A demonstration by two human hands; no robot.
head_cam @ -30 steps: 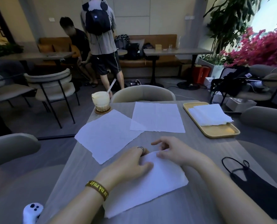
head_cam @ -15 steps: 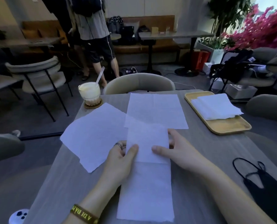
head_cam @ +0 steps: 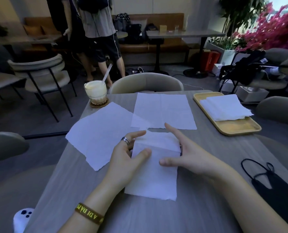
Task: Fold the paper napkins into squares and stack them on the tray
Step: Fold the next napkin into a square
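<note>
Fingers of left hand and right hand pinch the half-folded napkin at its far fold, on counter centre. Tray with folded stack at 2 o'clock.

Looks like a cafe. The wood-grain table sits in the middle, and everything else is placed around it. Straight across from it is a beige rounded chair. Past that chair there's a long brown bench against a pale wall, with a second table in front of the bench on a black pedestal. Left of the wood-grain table stands a cream chair with thin black legs. To the right, pink flowers and a tall leafy plant catch bright daylight. The floor is dark grey.
</note>
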